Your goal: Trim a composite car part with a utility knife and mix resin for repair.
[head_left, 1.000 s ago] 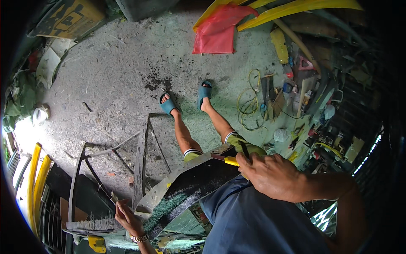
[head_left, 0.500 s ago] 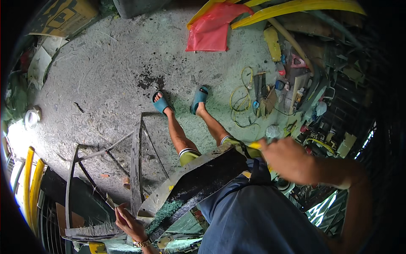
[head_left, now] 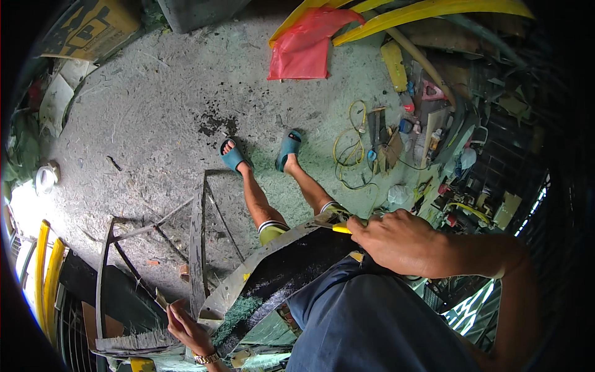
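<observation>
One yellow tool (head_left: 341, 229), pinched by the right hand (head_left: 400, 242), points left, long axis sideways.

I can see the right hand (head_left: 396, 242) curled tight, its back turned up, the forearm (head_left: 474, 255) running in from a sharply bent elbow — the left hand (head_left: 188, 328) reaches out leftward, fingers bent.

White glare burns out the left edge of the floor (head_left: 149, 124), and 2 smaller bright gaps pierce the dim right side. Mid-floor light is soft, turning greenish rightward; far-right clutter (head_left: 508, 209) sinks into shadow. The fisheye rim fades to black. The right hand (head_left: 400, 243) looks fairly sharp.
</observation>
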`<state>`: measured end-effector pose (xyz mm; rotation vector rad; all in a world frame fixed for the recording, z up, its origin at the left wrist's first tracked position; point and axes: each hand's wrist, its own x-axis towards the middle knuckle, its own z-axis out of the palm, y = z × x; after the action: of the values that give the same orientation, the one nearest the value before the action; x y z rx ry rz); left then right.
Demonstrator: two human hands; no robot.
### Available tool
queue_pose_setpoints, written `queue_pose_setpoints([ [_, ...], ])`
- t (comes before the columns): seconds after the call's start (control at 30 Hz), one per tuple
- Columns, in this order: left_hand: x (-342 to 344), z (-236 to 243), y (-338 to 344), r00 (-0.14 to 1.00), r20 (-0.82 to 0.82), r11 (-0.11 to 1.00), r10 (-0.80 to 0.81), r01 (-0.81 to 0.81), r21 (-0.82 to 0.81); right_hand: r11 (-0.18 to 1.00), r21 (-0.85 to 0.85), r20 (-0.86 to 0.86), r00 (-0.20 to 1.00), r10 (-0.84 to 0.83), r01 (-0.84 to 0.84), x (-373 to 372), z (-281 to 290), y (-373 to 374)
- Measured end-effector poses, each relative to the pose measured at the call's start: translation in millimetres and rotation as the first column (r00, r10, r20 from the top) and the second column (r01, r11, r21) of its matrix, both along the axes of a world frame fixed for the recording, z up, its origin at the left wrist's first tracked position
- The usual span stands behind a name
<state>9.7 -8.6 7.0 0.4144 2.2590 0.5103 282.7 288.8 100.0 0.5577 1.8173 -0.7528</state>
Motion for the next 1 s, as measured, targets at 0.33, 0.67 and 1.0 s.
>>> queue_pose_setpoints([
  [0.33, -2.9, 10.6, 5.0, 0.999, -0.025, 0.998, -0.040, 0.039, -0.044, 0.990, 0.132, 0.248, 0.969, 0.023, -0.057, 111.3, -7.5, 11.9],
  [0.67, -1.8, -3.8, -3.2, 1.000, -0.019, 1.000, -0.003, 0.004, 0.029, 0.998, 0.025, -0.018, 0.998, -0.063, 0.064, 19.1, 3.0, -0.6],
  [1.0, -6.3, 2.0, -14.3, 0.999, -0.002, 0.999, -0.036, 0.036, -0.002, 0.880, 0.374, 0.221, 0.893, -0.392, 0.294, 153.8, 2.0, 16.8],
])
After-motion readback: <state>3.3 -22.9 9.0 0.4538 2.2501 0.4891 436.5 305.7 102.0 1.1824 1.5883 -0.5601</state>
